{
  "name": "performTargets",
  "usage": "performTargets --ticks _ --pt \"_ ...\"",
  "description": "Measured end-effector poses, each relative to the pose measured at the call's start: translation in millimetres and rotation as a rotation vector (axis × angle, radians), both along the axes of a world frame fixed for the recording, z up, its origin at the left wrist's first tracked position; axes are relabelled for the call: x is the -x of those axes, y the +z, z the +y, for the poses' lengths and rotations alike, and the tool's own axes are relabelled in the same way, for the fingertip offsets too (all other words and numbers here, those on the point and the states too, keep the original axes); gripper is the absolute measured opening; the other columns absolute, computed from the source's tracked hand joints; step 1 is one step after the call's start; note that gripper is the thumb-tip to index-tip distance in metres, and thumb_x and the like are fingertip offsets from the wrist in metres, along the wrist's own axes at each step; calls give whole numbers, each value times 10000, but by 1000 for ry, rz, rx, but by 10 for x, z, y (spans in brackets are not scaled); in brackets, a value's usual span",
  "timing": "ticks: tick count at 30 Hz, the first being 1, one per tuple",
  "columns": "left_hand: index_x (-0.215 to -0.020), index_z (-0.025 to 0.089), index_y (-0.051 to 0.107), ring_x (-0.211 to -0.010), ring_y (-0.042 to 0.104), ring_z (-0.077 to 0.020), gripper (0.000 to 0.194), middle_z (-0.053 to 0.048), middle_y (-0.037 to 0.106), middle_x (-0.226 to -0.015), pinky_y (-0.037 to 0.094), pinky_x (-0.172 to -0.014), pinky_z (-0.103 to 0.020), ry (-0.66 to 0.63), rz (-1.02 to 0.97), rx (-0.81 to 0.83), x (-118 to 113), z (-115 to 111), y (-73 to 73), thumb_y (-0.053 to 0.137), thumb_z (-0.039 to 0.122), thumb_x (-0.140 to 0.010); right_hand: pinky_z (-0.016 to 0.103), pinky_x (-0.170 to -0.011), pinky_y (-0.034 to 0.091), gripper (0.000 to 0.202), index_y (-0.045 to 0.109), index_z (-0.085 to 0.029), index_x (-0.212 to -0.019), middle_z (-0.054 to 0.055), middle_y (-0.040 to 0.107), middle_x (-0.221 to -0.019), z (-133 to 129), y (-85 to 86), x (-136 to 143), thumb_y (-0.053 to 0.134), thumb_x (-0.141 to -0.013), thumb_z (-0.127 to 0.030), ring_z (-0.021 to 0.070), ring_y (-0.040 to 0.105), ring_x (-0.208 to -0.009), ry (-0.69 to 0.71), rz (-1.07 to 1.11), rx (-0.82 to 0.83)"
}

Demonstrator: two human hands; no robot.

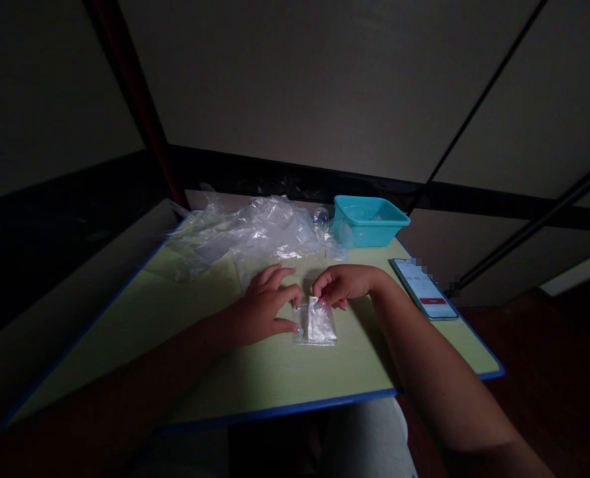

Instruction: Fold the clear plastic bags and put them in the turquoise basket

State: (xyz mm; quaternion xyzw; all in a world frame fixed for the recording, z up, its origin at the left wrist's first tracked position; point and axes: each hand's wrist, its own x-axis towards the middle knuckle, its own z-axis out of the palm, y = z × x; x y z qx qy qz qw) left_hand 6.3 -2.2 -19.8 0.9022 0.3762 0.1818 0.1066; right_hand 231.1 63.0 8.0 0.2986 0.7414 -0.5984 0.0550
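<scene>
A small clear plastic bag (322,325), partly folded over, lies flat on the pale yellow-green table (215,392) in front of me. My right hand (343,284) pinches the bag's upper edge between thumb and fingers. On the bag's left side, my left hand (269,309) has its fingers spread, with the thumb tip at the bag's left edge and the index finger near its top left corner. Whether anything lies inside the bag is too dim to tell.
Behind my hands a heap of crumpled clear plastic bags (275,229) covers the table's back left. A turquoise basket (374,232) stands at the back right. A phone (427,289) with a lit screen lies along the right edge. Wall panels rise behind the table.
</scene>
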Motion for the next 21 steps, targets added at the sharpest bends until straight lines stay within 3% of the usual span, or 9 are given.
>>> performTargets --ticks 12,21 --pt "-916 269 610 -1311 114 -323 287 -33 275 -1398 214 -1034 -482 -14 17 111 3 27 27 731 337 -665 170 -441 392 284 564 -127 -780 -60 548 -538 6 -6 0 696 -667 -352 59 516 -441 -17 -23 43" --pt "-938 286 628 -1303 137 -320 311 -35 284 -1400 205 -1035 -468 -3 16 104 5 61 -26 742 351 -656 171 -440 339 240 570 -108 -822 -72 499 -502 27 -18 -15 638 -719 -313 44 437 -425 37 -3 -17"
